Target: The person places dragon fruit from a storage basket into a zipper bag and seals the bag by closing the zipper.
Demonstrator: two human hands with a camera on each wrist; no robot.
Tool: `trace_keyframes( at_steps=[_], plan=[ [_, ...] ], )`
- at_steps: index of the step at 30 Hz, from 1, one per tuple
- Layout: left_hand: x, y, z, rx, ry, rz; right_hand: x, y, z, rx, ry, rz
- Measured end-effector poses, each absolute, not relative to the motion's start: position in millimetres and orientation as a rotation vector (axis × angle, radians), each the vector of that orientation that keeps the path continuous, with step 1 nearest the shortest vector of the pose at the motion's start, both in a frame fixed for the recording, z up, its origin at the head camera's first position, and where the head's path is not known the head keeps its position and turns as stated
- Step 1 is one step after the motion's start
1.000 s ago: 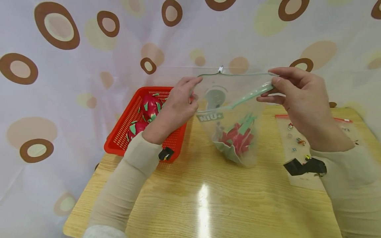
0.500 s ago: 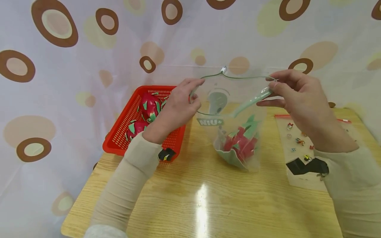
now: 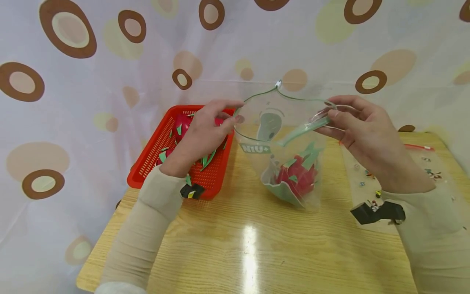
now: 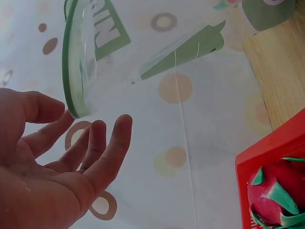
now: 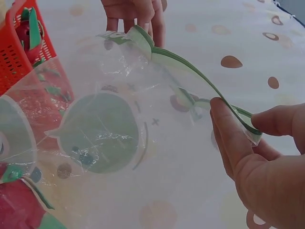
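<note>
A clear zip bag with a green rim, a white slider and a printed "NIU+" label stands mouth upward on the table. At its bottom lies a red dragon fruit with green scales. My right hand pinches the right end of the rim between thumb and fingers, also seen in the right wrist view. At the left end, my left hand has its fingers loosely spread, fingertips right at the rim. In the left wrist view its thumb and fingers stand apart beside the green edge.
Left of the bag stands a red plastic basket holding several dragon fruits, partly behind my left arm. A flat clear bag with a red zip and small printed figures lies at the right, partly under my right arm. A dotted curtain hangs behind the table.
My left hand has moved left and slightly down, its fingers loosening at the rim. The bag's mouth has become rounder and wider. My right hand has shifted slightly left, still gripping the rim.
</note>
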State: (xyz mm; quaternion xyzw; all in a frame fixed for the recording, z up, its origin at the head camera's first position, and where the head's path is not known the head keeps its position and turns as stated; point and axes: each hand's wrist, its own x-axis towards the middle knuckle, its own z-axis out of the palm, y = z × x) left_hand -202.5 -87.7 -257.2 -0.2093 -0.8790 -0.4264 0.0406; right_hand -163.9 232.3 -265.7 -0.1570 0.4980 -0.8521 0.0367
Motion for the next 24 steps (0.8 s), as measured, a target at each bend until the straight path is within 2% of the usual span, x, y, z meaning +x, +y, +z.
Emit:
trace_keyframes(
  at_steps=[24],
  plan=[
    [-209, -163, -276, -0.290, -2.901, -1.094, -152, 227, -268, -0.536, 1.617, -2.567]
  ],
)
